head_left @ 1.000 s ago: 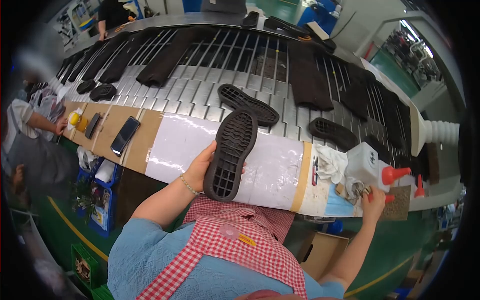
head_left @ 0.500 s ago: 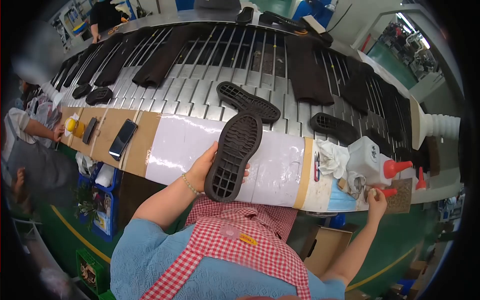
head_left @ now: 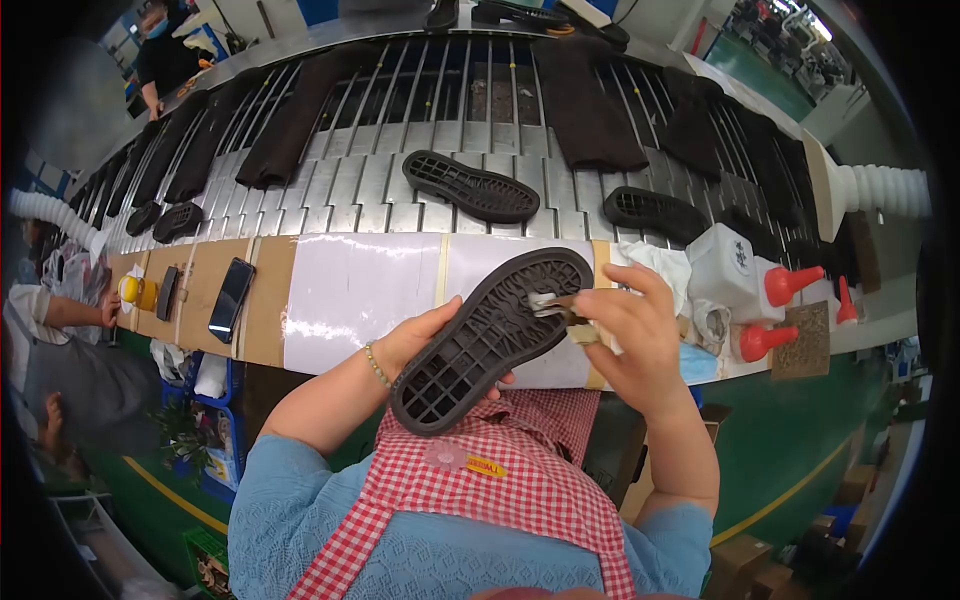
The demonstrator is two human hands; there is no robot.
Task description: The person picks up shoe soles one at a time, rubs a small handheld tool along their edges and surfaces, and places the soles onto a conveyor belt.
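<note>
My left hand [head_left: 408, 338] grips a black shoe sole [head_left: 465, 350] from its left edge, thumb on the rim and fingers underneath. The sole is tilted, its ribbed and gridded inner side facing up. In my right hand [head_left: 640, 345] is a small brush [head_left: 548, 303] with a whitish tip, pinched between thumb and fingers. That tip is at the ribbed wider part of the sole; whether it presses on the surface is hard to tell. Something pale yellowish shows by the fingertips. Behind, another black sole [head_left: 470, 187] lies on the metal slat conveyor [head_left: 375, 195].
White bottles [head_left: 722, 265] with red nozzles [head_left: 768, 341] stand at the right, beside a crumpled white cloth [head_left: 655, 262]. A phone [head_left: 231, 298] and a yellow-topped container [head_left: 138, 292] are at the left. Dark boot shafts [head_left: 595, 110] hang over the conveyor. Other people are at the left.
My right hand has come from beside the bottles on the right to over the sole, with the brush. The held sole has tilted further right. The view has shifted slightly.
</note>
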